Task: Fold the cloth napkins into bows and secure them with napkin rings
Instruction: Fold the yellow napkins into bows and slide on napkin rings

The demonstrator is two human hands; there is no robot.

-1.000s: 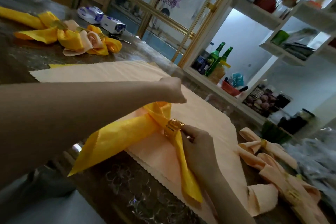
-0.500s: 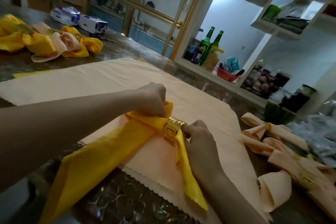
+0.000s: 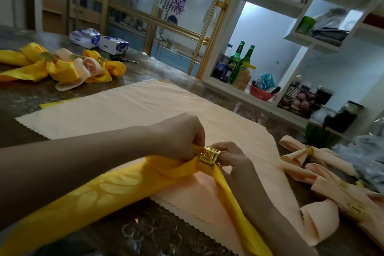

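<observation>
Dark tabletop (image 3: pixel 145 233) is covered by a flat peach cloth (image 3: pixel 145 110), on which the yellow napkin (image 3: pixel 128 187) is gathered into a gold napkin ring (image 3: pixel 208 157). The fold is pinched beside the ring by the left hand (image 3: pixel 182 135) (fingers curled tight); the ring is pinched by the right hand (image 3: pixel 234 160). Finished peach bows (image 3: pixel 324 176) are laid to the right.

One view: your head cam, wide-angle. It looks forward and down over your forearms, close in. Your left hand (image 3: pixel 178 133) and right hand (image 3: pixel 232 158) meet at the napkin ring (image 3: pixel 208 157), just below frame centre. The view is rolled, so the far edge of the surface (image 3: pixel 25 97) slopes down to the right. The yellow napkin (image 3: pixel 104 191) is cropped at the lower left edge. Shelves (image 3: pixel 276 0) fill the upper right, well beyond the surface.
</observation>
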